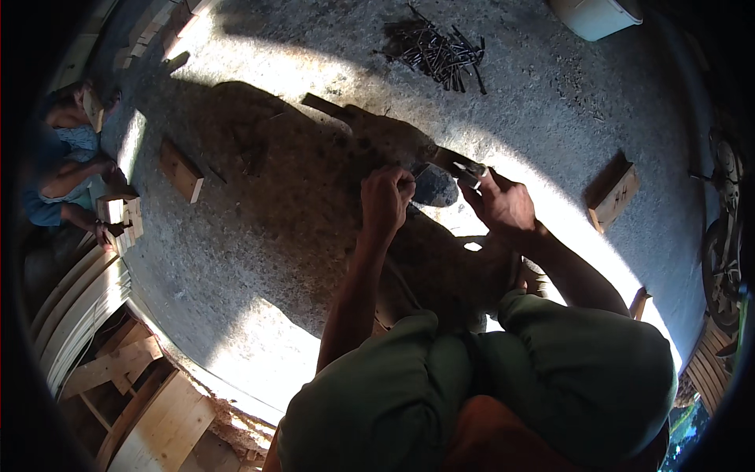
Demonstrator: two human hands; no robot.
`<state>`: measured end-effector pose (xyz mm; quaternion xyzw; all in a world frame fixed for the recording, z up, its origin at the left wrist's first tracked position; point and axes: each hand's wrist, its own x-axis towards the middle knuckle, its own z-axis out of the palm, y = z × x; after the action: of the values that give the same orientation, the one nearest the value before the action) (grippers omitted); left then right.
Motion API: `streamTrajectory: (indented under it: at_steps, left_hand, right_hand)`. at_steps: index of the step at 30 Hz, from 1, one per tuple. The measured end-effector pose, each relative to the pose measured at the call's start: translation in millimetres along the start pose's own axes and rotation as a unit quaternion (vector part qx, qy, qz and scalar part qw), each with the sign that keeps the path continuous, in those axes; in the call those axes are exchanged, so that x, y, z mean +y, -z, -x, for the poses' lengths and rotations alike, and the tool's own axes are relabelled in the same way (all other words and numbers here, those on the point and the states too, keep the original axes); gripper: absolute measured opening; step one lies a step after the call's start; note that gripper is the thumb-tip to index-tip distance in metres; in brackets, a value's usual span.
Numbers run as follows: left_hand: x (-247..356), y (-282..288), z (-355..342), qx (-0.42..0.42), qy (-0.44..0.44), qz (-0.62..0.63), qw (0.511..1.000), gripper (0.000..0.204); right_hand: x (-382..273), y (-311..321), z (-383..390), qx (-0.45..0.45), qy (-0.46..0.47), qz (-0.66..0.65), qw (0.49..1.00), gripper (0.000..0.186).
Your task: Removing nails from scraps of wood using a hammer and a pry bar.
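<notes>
Over the shaded concrete floor, my left hand [385, 200] is closed in a pinch. A thin dark sliver shows by its fingertips, too small to name. To its right, my right hand [507, 206] grips a dark bar-shaped tool [454, 163] with a shiny metal part beside the fingers. The tool points up and left, and its exact kind is unclear. The two hands are apart by a short gap. Beyond them lies a loose pile of dark, thin metal pieces like long nails or bolts [444, 55].
Wood blocks lie on the floor at left [181, 171] and right [613, 197]. A white bucket [595, 17] stands at the far right, near a bicycle or motorbike [723, 228]. Another person [71, 169] handles wood at the left, above stacked boards [86, 303].
</notes>
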<state>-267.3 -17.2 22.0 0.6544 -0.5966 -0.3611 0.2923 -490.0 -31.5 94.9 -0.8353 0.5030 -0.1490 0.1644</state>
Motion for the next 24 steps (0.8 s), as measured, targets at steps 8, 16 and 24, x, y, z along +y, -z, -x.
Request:
streamTrajectory:
  at_steps: [8, 16, 24]
  left_hand:
    - [-0.2, -2.7, -2.7, 0.004, 0.002, -0.021, 1.000, 0.013]
    - [-1.4, 1.4, 4.6, -0.016, 0.030, -0.021, 0.999, 0.018]
    - [2.3, 4.0, 11.4, -0.014, -0.014, -0.035, 0.999, 0.020]
  right_hand:
    - [18.2, -19.9, -1.8, -0.028, -0.002, -0.007, 1.000, 0.024]
    - [17.9, -27.1, 6.1, -0.045, 0.017, 0.031, 0.998, 0.025]
    - [11.6, -10.3, 14.2, -0.057, -0.061, -0.051, 0.995, 0.021]
